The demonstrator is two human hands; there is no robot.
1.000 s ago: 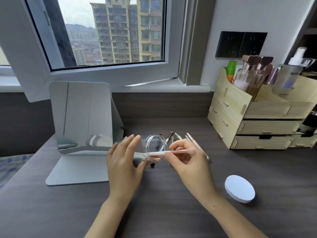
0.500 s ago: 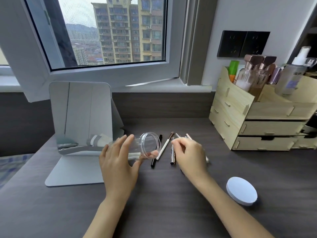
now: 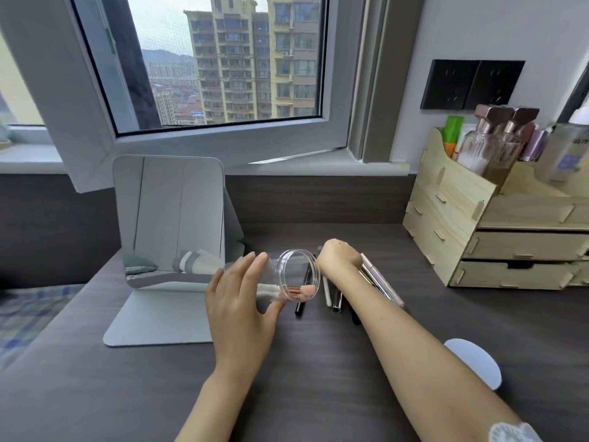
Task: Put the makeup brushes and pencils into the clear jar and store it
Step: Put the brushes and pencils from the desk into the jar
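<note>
My left hand (image 3: 242, 301) holds the clear jar (image 3: 298, 269) tilted on its side just above the desk, mouth towards me. One brush with a pink tip (image 3: 306, 290) lies inside, tip at the mouth. Beside the jar on the dark desk lie a black pencil (image 3: 301, 303), a white-handled brush (image 3: 326, 291), a silver pencil (image 3: 338, 301) and pale metallic brushes (image 3: 381, 283). My right hand (image 3: 338, 258) is bent down over the far ends of these; its fingers are hidden.
A standing mirror (image 3: 169, 218) is at the left behind the jar. A wooden drawer organiser (image 3: 510, 237) with bottles stands at the right. The round white lid (image 3: 475, 362) lies at the near right. An open window sash juts over the back.
A second ago my right hand was feeding a brush into the jar. That brush now lies inside, and the right hand has gone to the loose brushes and pencils and reached farther back.
</note>
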